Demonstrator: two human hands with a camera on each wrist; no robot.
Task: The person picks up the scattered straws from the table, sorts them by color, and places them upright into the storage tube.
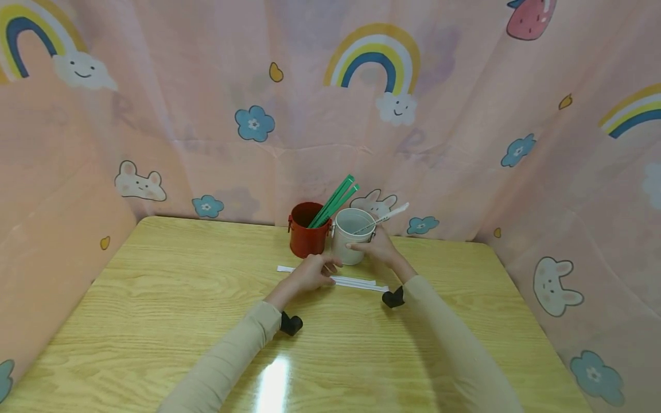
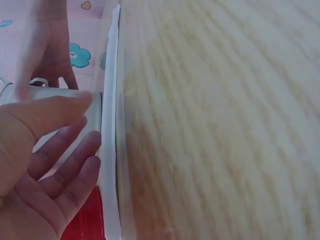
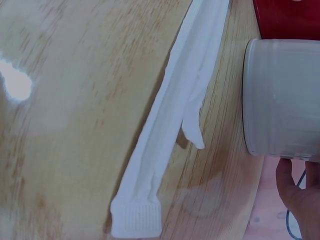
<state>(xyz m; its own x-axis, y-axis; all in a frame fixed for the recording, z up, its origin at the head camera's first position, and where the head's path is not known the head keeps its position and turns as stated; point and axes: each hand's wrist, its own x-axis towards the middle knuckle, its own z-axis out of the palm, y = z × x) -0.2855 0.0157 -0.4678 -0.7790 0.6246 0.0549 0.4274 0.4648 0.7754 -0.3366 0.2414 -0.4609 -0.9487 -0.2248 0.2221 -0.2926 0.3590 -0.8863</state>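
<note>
My right hand (image 1: 381, 248) holds the right side of a white bucket (image 1: 342, 248), with the thumb across its front. In the right wrist view the fingers (image 3: 286, 172) touch the bucket's side. One white paper-wrapped straw (image 1: 395, 211) leans out over that bucket's rim. My left hand (image 1: 310, 272) hovers by several white paper-wrapped straws (image 1: 356, 283) lying on the table before the buckets. Its fingers bend loosely, with nothing between thumb and fingers in the left wrist view. Beside the white bucket stands a red bucket (image 1: 304, 238) with green-wrapped straws (image 1: 335, 201) sticking up.
The wooden table (image 1: 181, 298) runs back to a pink patterned curtain (image 1: 310, 160), close behind both buckets. A black wrist piece (image 1: 291, 324) sits at the left cuff, another black piece (image 1: 394, 297) at the right. Each bucket has small side fittings.
</note>
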